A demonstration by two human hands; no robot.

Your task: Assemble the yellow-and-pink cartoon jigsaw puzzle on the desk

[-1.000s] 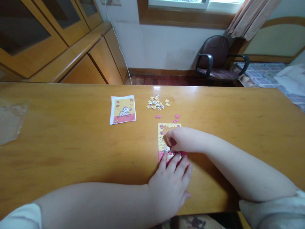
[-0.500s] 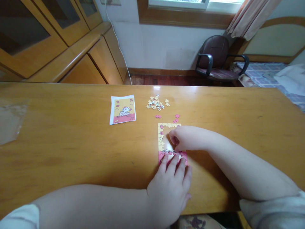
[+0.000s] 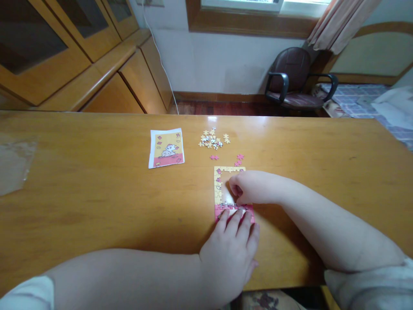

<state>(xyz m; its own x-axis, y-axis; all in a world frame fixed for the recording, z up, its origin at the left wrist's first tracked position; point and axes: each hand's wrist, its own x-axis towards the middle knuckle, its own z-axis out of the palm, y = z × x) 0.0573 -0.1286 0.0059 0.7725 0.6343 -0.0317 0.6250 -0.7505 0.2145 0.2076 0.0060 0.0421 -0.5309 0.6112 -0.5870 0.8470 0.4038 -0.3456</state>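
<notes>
A partly assembled jigsaw puzzle (image 3: pixel 217 196) lies on the table, with a yellow border along its top and left and a pink band at the bottom. My left hand (image 3: pixel 230 249) rests palm down over the pink lower part, fingers spread. Curled above the puzzle's right side is my right hand (image 3: pixel 247 187), its fingertips pressed together near the top edge of the pink band. Whatever those fingertips hold, if anything, is hidden. Loose pink pieces (image 3: pixel 239 156) lie just beyond the puzzle, and a pile of mixed pieces (image 3: pixel 211 140) is farther back.
A picture card (image 3: pixel 167 148) showing a white animal on yellow and pink lies left of the pile. Clear plastic wrapping (image 3: pixel 14 165) is at the table's left edge. Beyond the wooden table (image 3: pixel 97 189) stand an office chair (image 3: pixel 292 79) and cabinets (image 3: pixel 129 77).
</notes>
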